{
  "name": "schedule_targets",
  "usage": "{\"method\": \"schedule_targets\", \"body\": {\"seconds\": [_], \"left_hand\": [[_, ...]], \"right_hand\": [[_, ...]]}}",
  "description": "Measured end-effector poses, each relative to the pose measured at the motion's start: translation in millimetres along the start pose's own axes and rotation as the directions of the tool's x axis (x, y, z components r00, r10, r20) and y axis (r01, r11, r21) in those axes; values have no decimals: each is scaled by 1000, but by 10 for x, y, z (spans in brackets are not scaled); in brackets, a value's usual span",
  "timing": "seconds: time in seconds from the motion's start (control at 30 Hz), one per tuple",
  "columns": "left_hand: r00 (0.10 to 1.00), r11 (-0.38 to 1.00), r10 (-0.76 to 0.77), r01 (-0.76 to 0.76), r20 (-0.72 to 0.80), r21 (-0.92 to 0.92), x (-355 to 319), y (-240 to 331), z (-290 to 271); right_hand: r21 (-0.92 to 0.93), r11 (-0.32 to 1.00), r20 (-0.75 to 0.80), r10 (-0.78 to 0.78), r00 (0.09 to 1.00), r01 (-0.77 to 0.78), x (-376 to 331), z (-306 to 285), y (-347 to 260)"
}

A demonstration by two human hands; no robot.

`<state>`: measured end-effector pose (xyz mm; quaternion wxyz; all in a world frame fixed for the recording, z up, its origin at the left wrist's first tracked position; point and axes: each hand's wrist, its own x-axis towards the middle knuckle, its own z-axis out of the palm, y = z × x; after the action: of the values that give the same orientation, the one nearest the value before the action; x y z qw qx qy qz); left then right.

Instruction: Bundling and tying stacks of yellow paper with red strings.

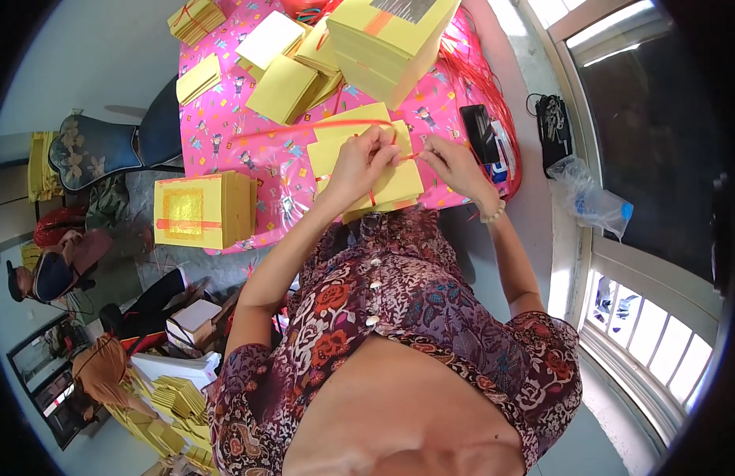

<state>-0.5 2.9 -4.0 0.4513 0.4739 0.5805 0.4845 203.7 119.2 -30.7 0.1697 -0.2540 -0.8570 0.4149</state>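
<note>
I see matt, papery faces on the yellow stack (393,187); red ribbon (324,124) glossy, looks like plastic. Pink table cover (282,163): smooth, shiny plastic w/ glare. Phone (480,133) = glossy, glassy; bag (580,190) = clear, crinkled plastic; keys (553,119), metal, approx. matt.

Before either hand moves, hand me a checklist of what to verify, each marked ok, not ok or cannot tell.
1. Left hand over the yellow stack, fingers pinched at the red strip: ok.
2. Right hand gripping that strip at the stack's right side: ok.
3. Stack edges squared: not ok; pieces lie staggered, their edges offset.
4. Strip knotted tight: cannot tell; fingers cover that spot.
5. Long red strand tucked in: not ok; it trails left over the pink cloth.
6. Black phone apart from the stack: ok; it lies to its right.
</note>
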Motion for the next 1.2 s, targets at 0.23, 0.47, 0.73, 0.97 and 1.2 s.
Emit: {"method": "schedule_targets", "body": {"seconds": [0.23,0.47,0.73,0.97,1.2], "left_hand": [[994,969,-87,70,61,238,118,196,10],[991,960,-69,34,117,278,177,97,-48],[989,835,65,-128,135,536,191,154,63],[987,915,71,-122,145,383,222,74,-7],[984,974,22,-61,176,220,208,90,-35]], "right_hand": [[-283,939,-2,-203,979,194,18,-284,-443],[-445,854,-23,-312,950,270,95,-251,-502],[-241,944,-104,-254,962,224,146,-194,-630],[-110,993,17,37,999,-35,-26,-251,-557],[-2,999,26,-34,999,34,-161,30,-566]]}}
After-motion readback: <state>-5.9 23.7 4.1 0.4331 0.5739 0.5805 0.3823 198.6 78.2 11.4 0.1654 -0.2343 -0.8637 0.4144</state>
